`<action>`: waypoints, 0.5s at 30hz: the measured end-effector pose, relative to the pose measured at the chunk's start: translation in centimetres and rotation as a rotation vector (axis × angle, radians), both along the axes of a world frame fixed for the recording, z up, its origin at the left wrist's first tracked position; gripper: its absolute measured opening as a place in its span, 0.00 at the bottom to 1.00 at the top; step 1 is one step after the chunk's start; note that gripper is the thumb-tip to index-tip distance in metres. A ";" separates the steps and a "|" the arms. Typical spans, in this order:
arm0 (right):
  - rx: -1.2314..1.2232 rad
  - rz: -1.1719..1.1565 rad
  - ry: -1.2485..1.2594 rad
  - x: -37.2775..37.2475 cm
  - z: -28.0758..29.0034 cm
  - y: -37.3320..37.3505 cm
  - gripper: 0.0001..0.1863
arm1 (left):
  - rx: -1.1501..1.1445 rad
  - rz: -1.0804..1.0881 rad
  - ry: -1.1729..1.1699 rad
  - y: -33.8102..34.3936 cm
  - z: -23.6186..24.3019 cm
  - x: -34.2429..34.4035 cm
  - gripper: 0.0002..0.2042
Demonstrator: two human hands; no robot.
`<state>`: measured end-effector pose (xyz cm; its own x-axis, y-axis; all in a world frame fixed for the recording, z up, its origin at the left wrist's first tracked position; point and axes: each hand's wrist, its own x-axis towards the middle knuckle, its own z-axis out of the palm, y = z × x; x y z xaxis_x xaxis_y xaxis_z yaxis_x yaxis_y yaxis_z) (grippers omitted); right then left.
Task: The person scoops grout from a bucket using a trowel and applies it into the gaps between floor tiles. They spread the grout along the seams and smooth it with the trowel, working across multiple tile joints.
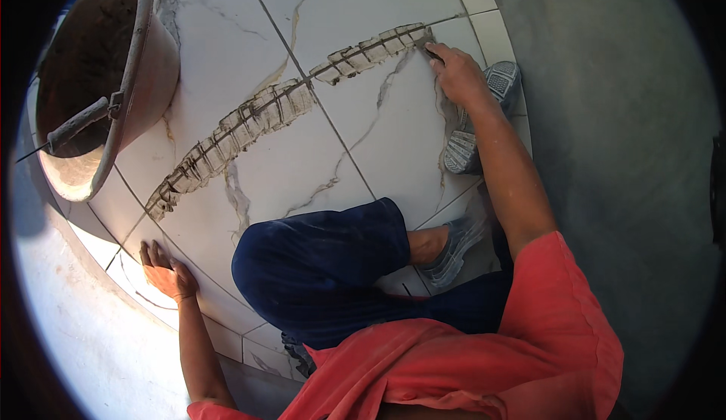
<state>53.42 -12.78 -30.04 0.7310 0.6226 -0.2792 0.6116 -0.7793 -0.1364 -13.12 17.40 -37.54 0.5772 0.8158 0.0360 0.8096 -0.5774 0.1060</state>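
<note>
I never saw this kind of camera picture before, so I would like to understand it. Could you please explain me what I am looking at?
Of course. There is no machine here: these are a person's two bare hands. The picture comes from a wide fisheye camera worn on the head, looking down, so straight edges bend and the rim is black. The red shirt and dark blue trousers are the wearer's own.

Below are white, marble-patterned tiles. A rough strip of greyish paste follows one joint. A bucket stands at upper left.

The left hand rests on the tiles, holding nothing visible. The right hand, at the strip's far right end, seems to pinch a small tool, mostly hidden by the fingers.
</note>
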 end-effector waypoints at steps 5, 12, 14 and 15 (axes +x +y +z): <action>0.039 -0.021 -0.031 2.4 -0.4 2.1 0.21 | -0.031 0.019 -0.054 -0.4 0.2 0.0 0.28; -0.068 -0.007 0.073 2.9 0.8 -0.4 0.21 | 0.003 -0.021 -0.043 -0.1 0.0 -0.3 0.31; -0.004 0.001 0.015 4.3 0.5 1.0 0.21 | -0.070 0.050 -0.096 -0.3 -0.1 -0.3 0.31; 0.059 0.013 -0.042 4.6 0.4 1.4 0.21 | -0.071 0.046 -0.097 -0.2 -0.2 -0.3 0.31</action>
